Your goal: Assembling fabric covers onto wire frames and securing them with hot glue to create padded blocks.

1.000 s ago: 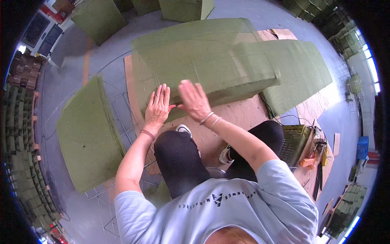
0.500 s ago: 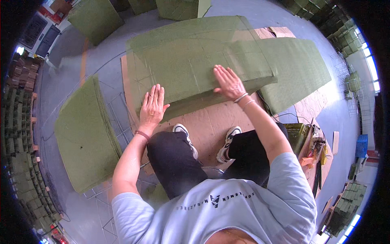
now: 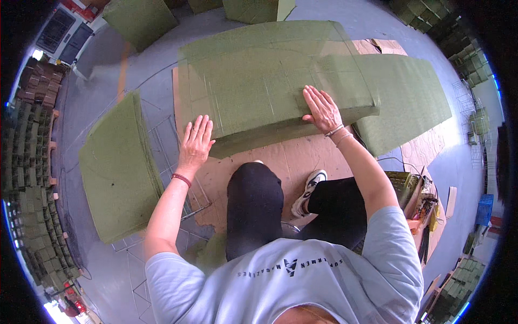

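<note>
green foam slab [image 3: 259,81] | left hand [image 3: 195,141], right hand [image 3: 322,108] flat, fingers spread, gripping nothing | crate [image 3: 404,186] contents unclear

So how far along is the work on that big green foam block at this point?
Done: the green foam block lies flat on cardboard, faint cut lines showing on top. In hand: left hand flat on its near left corner, right hand flat on its near right edge, neither gripping. Left: the block is in one piece; more slabs lie around.
</note>
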The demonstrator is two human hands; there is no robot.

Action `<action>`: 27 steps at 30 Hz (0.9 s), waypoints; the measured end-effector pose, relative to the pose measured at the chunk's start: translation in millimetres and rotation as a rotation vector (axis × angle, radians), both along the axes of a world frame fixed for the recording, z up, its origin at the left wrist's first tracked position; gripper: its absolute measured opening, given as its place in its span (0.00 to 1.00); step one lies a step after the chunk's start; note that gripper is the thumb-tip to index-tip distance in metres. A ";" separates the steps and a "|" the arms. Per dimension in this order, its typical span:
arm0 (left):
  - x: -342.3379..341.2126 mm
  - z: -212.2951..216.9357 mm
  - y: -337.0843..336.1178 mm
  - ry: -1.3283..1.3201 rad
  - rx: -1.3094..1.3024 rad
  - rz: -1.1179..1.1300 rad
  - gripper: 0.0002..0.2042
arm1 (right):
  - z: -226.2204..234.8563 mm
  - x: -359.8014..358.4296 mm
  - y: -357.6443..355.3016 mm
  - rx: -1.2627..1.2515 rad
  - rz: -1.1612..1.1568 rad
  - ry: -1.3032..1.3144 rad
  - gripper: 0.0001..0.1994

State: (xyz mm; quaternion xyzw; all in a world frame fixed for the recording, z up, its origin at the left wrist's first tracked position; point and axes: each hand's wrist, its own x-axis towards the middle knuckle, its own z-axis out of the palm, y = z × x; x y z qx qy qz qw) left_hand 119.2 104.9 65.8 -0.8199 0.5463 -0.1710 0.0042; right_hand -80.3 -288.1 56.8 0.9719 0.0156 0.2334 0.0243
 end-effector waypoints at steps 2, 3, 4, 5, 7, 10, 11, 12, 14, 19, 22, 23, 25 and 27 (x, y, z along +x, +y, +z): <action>1.7 0.5 8.3 0.026 -0.010 -0.006 0.30 | 1.0 2.4 3.7 0.012 0.005 0.010 0.42; 0.6 1.7 9.7 0.025 -0.011 -0.001 0.30 | 0.5 1.5 2.7 0.011 0.010 0.009 0.42; -1.7 2.8 12.2 0.016 -0.018 0.033 0.31 | 0.1 -0.3 2.3 0.008 -0.003 0.009 0.43; -4.7 3.8 15.2 0.007 -0.026 0.067 0.32 | -0.4 -2.1 2.2 0.004 -0.016 0.009 0.43; -24.0 13.0 3.1 0.024 -0.106 0.150 0.33 | -1.1 -2.4 0.5 0.011 -0.015 0.009 0.43; -67.1 21.0 -76.1 0.170 -0.340 -0.035 0.38 | -1.1 -1.8 2.7 0.007 -0.025 0.034 0.43; -78.8 22.0 -116.5 0.286 -0.331 -0.167 0.40 | 2.2 -1.2 3.3 -0.010 -0.046 0.038 0.43; -87.6 26.6 -153.8 0.313 -0.277 -0.257 0.39 | 1.7 -2.4 3.2 -0.010 -0.041 0.039 0.43; -75.2 7.2 -188.6 0.091 -0.147 -0.234 0.35 | 3.1 2.6 5.9 0.022 -0.028 0.044 0.44; -67.2 2.3 -180.9 -0.034 -0.024 -0.260 0.31 | 2.1 -2.5 1.0 0.002 -0.046 0.068 0.43; -58.0 2.6 -156.9 0.040 -0.047 -0.275 0.30 | 0.9 -2.9 2.2 0.012 -0.039 0.064 0.43; -52.6 1.2 -146.9 0.039 -0.045 -0.267 0.30 | 0.2 -2.9 1.9 0.011 -0.042 0.068 0.43; -40.4 -0.5 -122.6 0.074 -0.030 -0.244 0.30 | -0.3 -1.3 1.3 -0.001 -0.048 0.067 0.44; -28.3 0.3 -95.2 0.050 0.006 -0.221 0.30 | -0.4 -0.3 2.6 0.006 -0.045 0.065 0.44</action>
